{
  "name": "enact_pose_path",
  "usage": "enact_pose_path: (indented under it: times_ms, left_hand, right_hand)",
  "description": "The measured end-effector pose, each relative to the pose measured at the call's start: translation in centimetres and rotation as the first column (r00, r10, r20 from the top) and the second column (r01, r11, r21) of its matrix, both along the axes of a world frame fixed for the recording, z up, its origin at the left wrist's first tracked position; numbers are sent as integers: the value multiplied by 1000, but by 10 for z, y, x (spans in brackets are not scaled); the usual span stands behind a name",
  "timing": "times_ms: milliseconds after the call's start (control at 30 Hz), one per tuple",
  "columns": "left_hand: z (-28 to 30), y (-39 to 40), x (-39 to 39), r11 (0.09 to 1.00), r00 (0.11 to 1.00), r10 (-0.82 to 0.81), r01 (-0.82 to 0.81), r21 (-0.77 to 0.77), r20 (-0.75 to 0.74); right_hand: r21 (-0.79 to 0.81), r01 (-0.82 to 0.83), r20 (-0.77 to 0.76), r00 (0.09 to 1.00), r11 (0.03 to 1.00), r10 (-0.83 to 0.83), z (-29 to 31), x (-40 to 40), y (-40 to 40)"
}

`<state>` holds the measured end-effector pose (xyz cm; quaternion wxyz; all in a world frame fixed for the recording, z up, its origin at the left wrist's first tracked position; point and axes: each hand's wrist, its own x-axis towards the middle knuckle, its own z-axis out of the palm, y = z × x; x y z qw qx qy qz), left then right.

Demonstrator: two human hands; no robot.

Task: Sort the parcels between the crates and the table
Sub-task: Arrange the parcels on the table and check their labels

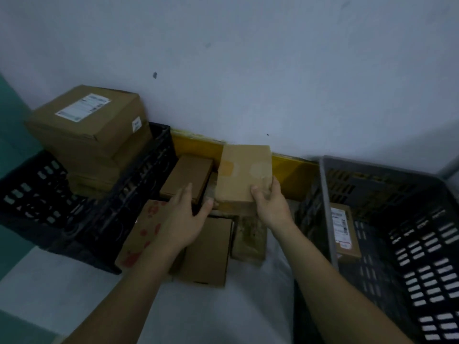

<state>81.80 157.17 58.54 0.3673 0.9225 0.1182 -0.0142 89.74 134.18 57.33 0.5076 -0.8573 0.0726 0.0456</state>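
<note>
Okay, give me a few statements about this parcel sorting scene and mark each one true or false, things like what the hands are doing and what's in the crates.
1. The right hand grips the near corner of a plain brown box. True.
2. The left hand is curled round a parcel and lifts it. False: its fingers lie straight on a small flat box, thumb spread toward the plain brown box.
3. The black crate on the left holds a stack of boxes, the top one bearing a white label. True.
4. The crate on the right holds no parcel. False: one labelled parcel stands against its near-left wall.
5. A carton with red print lies partly under the left forearm. True.
</note>
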Motion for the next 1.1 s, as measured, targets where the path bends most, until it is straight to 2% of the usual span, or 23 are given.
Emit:
enact_pose_path:
  times_ms: [100, 333, 667, 900, 1100]
  left_hand:
    - [-10, 32, 10, 988, 997, -70, 72, 137, -22]
    - [-42, 73, 18, 924, 970, -225, 242, 296, -89]
    - [-55, 77, 30, 875, 940, -299, 339, 344, -167]
    - [-59, 69, 45, 837, 931, -336, 365, 407, -144]
    - [-59, 49, 54, 805, 922, -373, 377, 457, -103]
  right_hand:
    - [-39, 66, -36, 997, 997, -67, -23, 11, 33]
    - [-95, 181, -129, 973, 979, -193, -74, 39, 74]
    - [-111, 160, -206, 962, 981, -180, -97, 72, 93]
    - [-349, 29, -230, 966, 937, -116, -105, 66, 69]
    - [-547, 52, -92, 988, 836, -122, -108, 24, 25]
